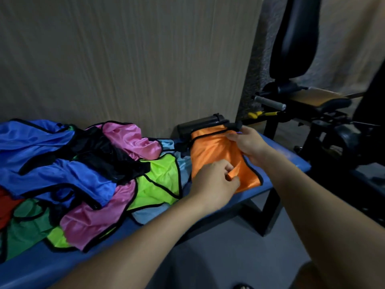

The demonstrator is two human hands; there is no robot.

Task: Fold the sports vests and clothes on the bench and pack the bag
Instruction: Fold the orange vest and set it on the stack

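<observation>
Right now one orange vest with black trim lies at the right end of the blue bench, partly folded, apart from the heap. Its far edge rests against a dark bag set by the wall. To the left, a tangled pile of vests covers the bench: two blue pieces show, two pink, two lime-green, one black, one dark green, one red at the edge and one pale blue underneath, though how many separate garments that makes I cannot tell. The left hand has its fingers curled, pinching a fold of the orange fabric near its lower edge. The right hand grips the vest's upper right side, thumb on top. Dark gym equipment stands beyond the bench.
</observation>
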